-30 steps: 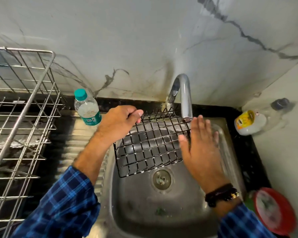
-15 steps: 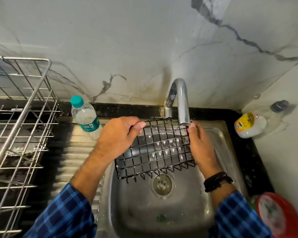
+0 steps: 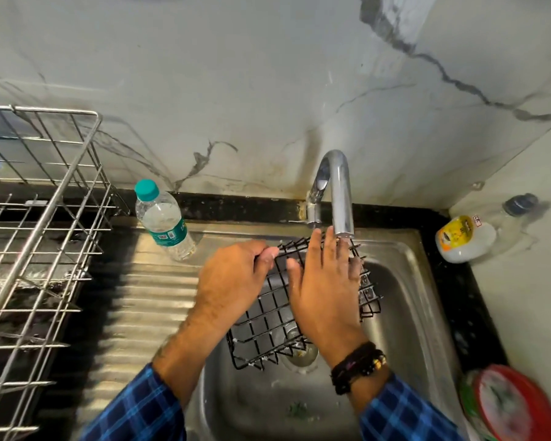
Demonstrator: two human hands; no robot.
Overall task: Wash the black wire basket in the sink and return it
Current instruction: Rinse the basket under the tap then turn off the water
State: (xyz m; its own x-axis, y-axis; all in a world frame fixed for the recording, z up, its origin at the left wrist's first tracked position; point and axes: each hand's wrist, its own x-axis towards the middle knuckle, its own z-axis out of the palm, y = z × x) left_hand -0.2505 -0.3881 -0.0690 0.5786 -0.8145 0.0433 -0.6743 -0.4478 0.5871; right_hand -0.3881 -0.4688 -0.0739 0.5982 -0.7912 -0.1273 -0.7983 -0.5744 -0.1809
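Observation:
The black wire basket (image 3: pixel 264 326) is tilted over the steel sink (image 3: pixel 407 313), its far edge under the tap spout (image 3: pixel 341 198). My left hand (image 3: pixel 233 281) grips the basket's upper left rim. My right hand (image 3: pixel 325 291) lies flat on the wire grid with its fingers spread, fingertips reaching up to the spout. Both hands hide much of the grid. The drain (image 3: pixel 301 354) shows below the basket's lower edge.
A steel dish rack (image 3: pixel 42 237) stands at the left beside the ribbed draining board (image 3: pixel 153 300). A water bottle with a teal cap (image 3: pixel 163 221) stands behind it. A white and yellow bottle (image 3: pixel 463 238) lies at the right; a red-rimmed container (image 3: pixel 516 409) sits lower right.
My right hand has moved from the basket's right edge onto the grid, fingers flat and spread. The basket has turned and tilted, its lower end now over the drain.

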